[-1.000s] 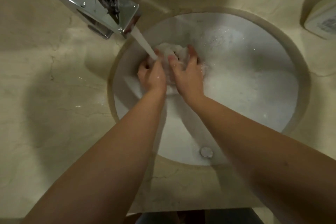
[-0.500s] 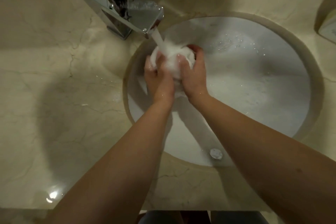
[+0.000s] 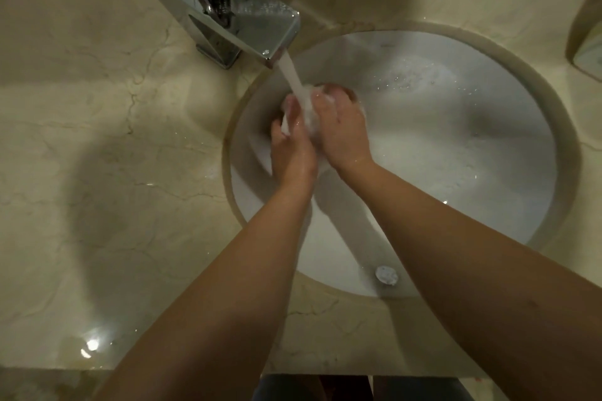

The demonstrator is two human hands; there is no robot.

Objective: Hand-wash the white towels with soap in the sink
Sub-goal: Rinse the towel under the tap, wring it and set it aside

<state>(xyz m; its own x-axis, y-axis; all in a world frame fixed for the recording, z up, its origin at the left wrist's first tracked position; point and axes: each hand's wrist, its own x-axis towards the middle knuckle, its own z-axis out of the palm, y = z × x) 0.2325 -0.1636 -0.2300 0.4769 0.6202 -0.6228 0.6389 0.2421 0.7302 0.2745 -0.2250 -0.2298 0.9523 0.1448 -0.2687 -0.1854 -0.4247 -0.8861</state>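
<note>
A white towel (image 3: 309, 120) is bunched into a small wad between my two hands, under the water stream from the chrome faucet (image 3: 228, 6). My left hand (image 3: 293, 153) grips the wad from the left. From the right, my right hand (image 3: 342, 130) curls its fingers over the top of it. Most of the towel is hidden by my hands. Both hands are over the left part of the round white sink (image 3: 456, 146), which holds foamy water.
A beige marble counter (image 3: 97, 140) surrounds the sink. The overflow hole (image 3: 386, 274) is on the near sink wall. A pale object (image 3: 589, 58) sits at the counter's right edge. A light reflects on the wet counter at the lower left.
My hands lifted the wad out of the foam toward the faucet, then squeezed it tighter under the stream, so less towel shows. The view shifted left and down.
</note>
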